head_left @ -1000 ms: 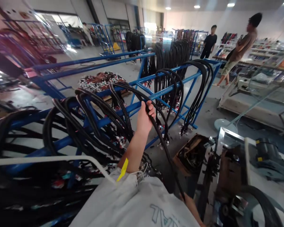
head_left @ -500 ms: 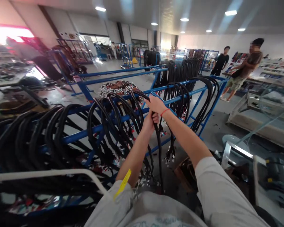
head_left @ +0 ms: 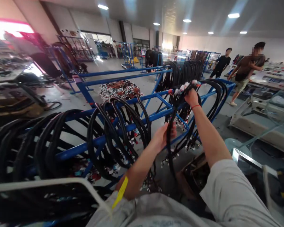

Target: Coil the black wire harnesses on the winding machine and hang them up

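My right hand (head_left: 191,97) is raised over the blue rack and closed round a black wire harness (head_left: 170,151), close to its end with white and red connectors (head_left: 186,87). From there the harness droops and hangs down in front of the rack. Lower and to the left, my left hand (head_left: 162,136) has its fingers curled loosely around the hanging length. Its grip is partly hidden by the harness. Other black harnesses (head_left: 119,121) are draped over the blue rack rail (head_left: 92,145) to the left, with connectors dangling below.
A pile of connector ends (head_left: 119,90) lies behind the front rail. More harnesses (head_left: 186,72) hang on the rack's far side. A pale curved bar (head_left: 61,181) crosses the lower left. Two people (head_left: 248,67) stand at the right, near worktables. A cardboard box (head_left: 189,179) sits below my right arm.
My hands have moved apart. The right hand went up and right with the harness, bringing its connector end above the rail; the left hand shifted slightly down and right.
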{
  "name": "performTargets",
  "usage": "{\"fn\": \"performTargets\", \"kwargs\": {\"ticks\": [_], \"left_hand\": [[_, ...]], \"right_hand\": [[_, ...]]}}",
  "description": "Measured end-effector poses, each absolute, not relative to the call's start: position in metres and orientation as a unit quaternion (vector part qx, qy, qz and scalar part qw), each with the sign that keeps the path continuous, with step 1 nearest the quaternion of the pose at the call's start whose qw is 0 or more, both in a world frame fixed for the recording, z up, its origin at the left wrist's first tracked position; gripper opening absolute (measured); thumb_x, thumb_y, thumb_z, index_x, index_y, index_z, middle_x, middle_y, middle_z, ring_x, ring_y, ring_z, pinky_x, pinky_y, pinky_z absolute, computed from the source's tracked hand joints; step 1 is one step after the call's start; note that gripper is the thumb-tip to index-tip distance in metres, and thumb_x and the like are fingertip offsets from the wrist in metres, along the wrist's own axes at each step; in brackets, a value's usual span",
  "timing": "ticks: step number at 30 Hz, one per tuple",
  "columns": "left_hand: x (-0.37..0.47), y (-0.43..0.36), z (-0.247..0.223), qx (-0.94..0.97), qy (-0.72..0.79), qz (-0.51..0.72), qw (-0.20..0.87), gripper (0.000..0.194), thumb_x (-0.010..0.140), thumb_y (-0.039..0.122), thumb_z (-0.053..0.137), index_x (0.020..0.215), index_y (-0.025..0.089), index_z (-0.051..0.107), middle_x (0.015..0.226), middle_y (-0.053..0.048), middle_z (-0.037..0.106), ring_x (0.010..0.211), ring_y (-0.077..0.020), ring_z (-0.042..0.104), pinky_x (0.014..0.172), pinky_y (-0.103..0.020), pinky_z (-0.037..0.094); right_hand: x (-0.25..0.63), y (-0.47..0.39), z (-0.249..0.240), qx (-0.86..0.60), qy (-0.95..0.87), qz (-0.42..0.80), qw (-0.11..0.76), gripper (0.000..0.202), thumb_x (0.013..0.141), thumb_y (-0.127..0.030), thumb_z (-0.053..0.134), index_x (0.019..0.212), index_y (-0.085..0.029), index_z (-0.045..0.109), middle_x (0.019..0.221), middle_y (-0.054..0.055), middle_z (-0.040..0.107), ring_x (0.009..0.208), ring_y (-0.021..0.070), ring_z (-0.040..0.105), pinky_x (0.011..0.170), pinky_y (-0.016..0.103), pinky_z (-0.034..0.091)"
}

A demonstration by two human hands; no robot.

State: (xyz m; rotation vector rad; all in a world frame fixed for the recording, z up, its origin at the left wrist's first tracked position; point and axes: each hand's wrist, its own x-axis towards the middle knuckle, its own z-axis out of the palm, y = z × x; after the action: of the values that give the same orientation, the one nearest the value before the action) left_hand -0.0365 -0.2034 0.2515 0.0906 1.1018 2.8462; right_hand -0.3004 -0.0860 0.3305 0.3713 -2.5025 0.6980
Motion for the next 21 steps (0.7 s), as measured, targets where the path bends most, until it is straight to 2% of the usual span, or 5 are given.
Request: {"fn": "performTargets", "kwargs": {"ticks": [6, 10, 13, 17, 21], "left_hand": [[-0.009, -0.16, 0.192, 0.08, 0.392, 0.894, 0.2, 0.059, 0.07, 0.071, 0.067, 0.063, 0.017, 0.045, 0.048, 0.008, 0.033, 0.039, -0.0042, 0.028, 0.038, -0.018, 0.028], [0.023, -0.146, 0.17, 0.044, 0.429, 0.895, 0.115, 0.057, 0.067, 0.071, 0.07, 0.077, 0.017, 0.053, 0.056, 0.008, 0.038, 0.039, -0.0022, 0.025, 0.035, -0.016, 0.02], [0.023, -0.122, 0.18, 0.143, 0.432, 0.828, 0.328, 0.055, 0.071, 0.07, 0.067, 0.074, 0.017, 0.054, 0.052, 0.009, 0.03, 0.037, -0.0024, 0.023, 0.034, -0.015, 0.015], [0.032, -0.06, 0.184, 0.196, 0.307, 0.64, 0.677, 0.049, 0.073, 0.062, 0.07, 0.079, 0.016, 0.056, 0.052, 0.009, 0.029, 0.037, -0.0028, 0.018, 0.031, -0.014, 0.012], [0.051, 0.001, 0.18, 0.195, 0.219, 0.518, 0.803, 0.046, 0.069, 0.055, 0.076, 0.087, 0.017, 0.056, 0.055, 0.01, 0.029, 0.038, -0.002, 0.013, 0.032, -0.014, 0.009]], "right_hand": [[-0.153, 0.0, 0.212, 0.089, -0.778, 0.548, 0.294, 0.042, 0.085, -0.03, 0.046, 0.123, -0.017, 0.057, 0.124, 0.014, 0.059, 0.117, 0.0255, 0.055, 0.099, 0.043, 0.046], [-0.004, 0.04, 0.157, 0.114, -0.697, 0.708, -0.018, 0.04, 0.083, -0.042, 0.059, 0.116, -0.021, 0.064, 0.115, 0.011, 0.065, 0.108, 0.0259, 0.062, 0.096, 0.043, 0.048], [0.066, 0.053, 0.169, 0.107, -0.6, 0.782, -0.128, 0.059, 0.077, -0.056, 0.069, 0.122, -0.02, 0.061, 0.118, 0.013, 0.064, 0.113, 0.0275, 0.059, 0.096, 0.044, 0.047], [0.094, 0.08, 0.205, 0.05, -0.506, 0.861, -0.013, 0.07, 0.059, -0.069, 0.078, 0.106, -0.021, 0.058, 0.084, 0.004, 0.064, 0.089, 0.0244, 0.064, 0.075, 0.036, 0.054], [0.119, 0.115, 0.221, -0.087, -0.429, 0.864, 0.249, 0.046, 0.076, -0.065, 0.067, 0.083, -0.026, 0.045, 0.059, -0.008, 0.039, 0.048, 0.0116, 0.047, 0.045, 0.022, 0.043]]}}
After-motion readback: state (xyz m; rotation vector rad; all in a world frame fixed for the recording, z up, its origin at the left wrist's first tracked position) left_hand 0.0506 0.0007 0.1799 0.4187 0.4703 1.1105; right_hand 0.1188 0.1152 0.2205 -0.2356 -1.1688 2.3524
